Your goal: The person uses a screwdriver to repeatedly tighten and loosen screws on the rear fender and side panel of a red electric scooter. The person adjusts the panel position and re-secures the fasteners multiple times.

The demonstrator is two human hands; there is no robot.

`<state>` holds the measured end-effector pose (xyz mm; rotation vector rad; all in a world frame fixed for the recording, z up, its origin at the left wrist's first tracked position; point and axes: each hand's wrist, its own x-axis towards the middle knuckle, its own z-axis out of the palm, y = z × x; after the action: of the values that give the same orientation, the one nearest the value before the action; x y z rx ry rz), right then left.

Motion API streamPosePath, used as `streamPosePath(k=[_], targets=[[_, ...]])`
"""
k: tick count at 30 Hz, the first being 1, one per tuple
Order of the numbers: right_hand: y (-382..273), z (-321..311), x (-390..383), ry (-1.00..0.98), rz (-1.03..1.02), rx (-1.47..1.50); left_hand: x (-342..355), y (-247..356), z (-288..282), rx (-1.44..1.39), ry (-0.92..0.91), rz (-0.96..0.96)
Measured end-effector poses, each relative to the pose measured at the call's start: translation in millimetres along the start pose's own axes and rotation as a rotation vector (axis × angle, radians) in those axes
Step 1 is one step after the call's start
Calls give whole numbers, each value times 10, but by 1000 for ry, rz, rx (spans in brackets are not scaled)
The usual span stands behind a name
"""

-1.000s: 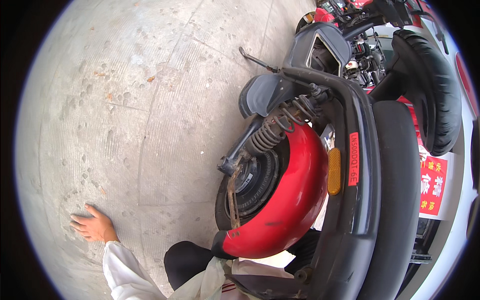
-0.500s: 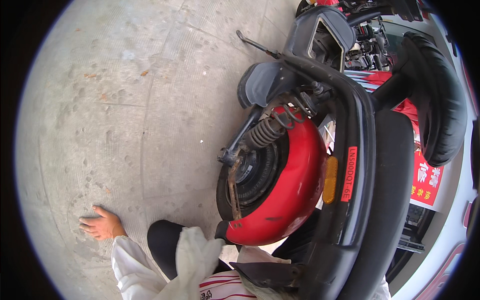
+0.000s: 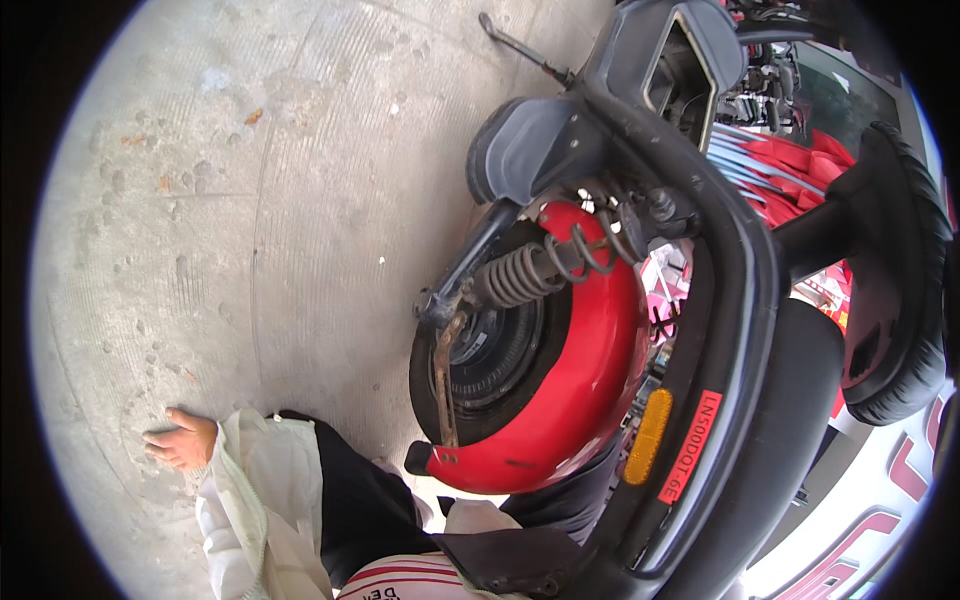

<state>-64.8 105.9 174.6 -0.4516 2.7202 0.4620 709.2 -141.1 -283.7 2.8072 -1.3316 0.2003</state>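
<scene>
In my head view, a black-framed scooter fills the middle and right, on the pale, grooved concrete floor. A glossy red, curved fender wraps its black-tyred wheel; a dark coil-spring shock absorber crosses in front of both, and a rusty metal strut runs down to the fender's lower end. Along the frame I see an oblong amber reflector and, just beside it, a red label strip. The left hand, in a loose white sleeve, is well apart from the wheel, released, its fingers spread at the floor; I cannot tell whether it presses down. The right hand is outside my view, so I cannot tell its state. Black trousers show below the wheel.
</scene>
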Motion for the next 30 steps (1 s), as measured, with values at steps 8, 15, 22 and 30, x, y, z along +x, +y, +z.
streamPosePath(k=[8, 15, 22, 30], targets=[[33, -14, -19, -5, 4, 9, -8, 21, 25, 72, -25, 65], [0, -9, -16, -1, -3, 7, -30, 3, 57, 80, -31, 75], [15, -36, -16, 1, -6, 2, -8, -2, 85, 107, -38, 90], [-14, -66, -14, 11, -15, 0, -2, 43, 45, 89, -46, 95]])
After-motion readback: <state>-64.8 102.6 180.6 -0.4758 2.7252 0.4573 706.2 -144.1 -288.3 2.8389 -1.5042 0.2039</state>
